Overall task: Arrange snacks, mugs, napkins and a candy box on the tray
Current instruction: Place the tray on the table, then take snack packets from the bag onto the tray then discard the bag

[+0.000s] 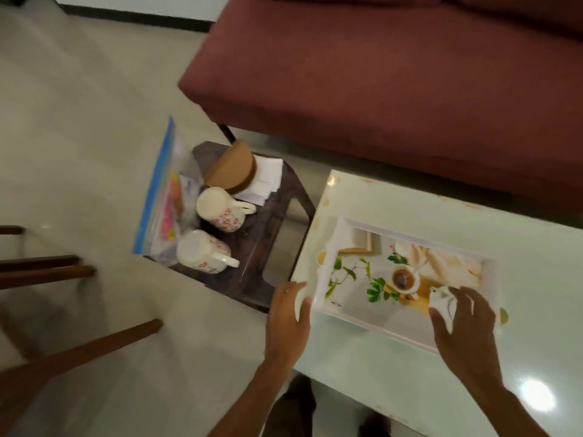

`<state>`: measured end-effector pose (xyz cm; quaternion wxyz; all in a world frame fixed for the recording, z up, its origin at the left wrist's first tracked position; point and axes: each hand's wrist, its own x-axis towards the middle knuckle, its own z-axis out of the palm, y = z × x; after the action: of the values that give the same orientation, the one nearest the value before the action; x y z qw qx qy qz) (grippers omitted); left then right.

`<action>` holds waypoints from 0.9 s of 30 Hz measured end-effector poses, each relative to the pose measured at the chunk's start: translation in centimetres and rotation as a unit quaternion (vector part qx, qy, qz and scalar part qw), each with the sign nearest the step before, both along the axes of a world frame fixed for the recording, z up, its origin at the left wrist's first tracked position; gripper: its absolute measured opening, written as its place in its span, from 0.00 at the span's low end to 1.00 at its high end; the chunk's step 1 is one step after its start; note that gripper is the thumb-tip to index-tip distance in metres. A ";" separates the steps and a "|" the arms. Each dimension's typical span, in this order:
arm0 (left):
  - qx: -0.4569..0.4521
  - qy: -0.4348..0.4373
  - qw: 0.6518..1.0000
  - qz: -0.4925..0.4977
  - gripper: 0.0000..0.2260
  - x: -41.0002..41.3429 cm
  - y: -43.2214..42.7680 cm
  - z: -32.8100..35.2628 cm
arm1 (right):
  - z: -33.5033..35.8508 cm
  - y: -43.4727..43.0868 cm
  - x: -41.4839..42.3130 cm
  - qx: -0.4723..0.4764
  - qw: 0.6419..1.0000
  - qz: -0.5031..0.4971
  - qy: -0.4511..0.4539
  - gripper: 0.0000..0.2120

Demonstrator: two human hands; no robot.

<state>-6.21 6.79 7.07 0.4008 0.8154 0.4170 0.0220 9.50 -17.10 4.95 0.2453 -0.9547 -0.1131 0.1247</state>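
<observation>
A white tray (356, 320) with a printed tea picture lies on the glass coffee table (473, 212), nothing on it. My left hand (288, 316) touches its left end with straight fingers. My right hand (463, 323) rests with spread fingers on its near right edge. On a dark side stool (268, 272) to the left stand two white mugs with red flowers (220, 209) (202, 251), a brown half-round napkin holder (232, 167) with white napkins (266, 178), and a clear zip bag of snacks (167, 203).
A maroon sofa (378, 74) runs behind the table. Wooden chair legs (47, 269) stand at the left over a pale tiled floor. A bright lamp reflection shows on the glass at the lower right.
</observation>
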 end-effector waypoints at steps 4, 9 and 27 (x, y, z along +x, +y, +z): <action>0.044 -0.045 0.998 0.029 0.13 -2.6 0.4 5.3 | 4.2 4.3 -1.9 -0.018 0.997 0.079 -0.003 0.26; 0.140 -0.103 0.980 0.095 0.13 -5.6 4.4 12.3 | 10.0 11.2 -4.8 -0.025 0.984 0.174 -0.016 0.27; 0.154 0.007 0.986 0.066 0.28 -2.6 24.2 16.2 | 18.3 34.4 -12.6 -0.049 0.944 0.306 -0.111 0.36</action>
<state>-8.81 30.95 23.28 0.2652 0.8381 0.4646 0.1066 -3.14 17.33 23.26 0.1342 -0.8928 -0.4202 0.0919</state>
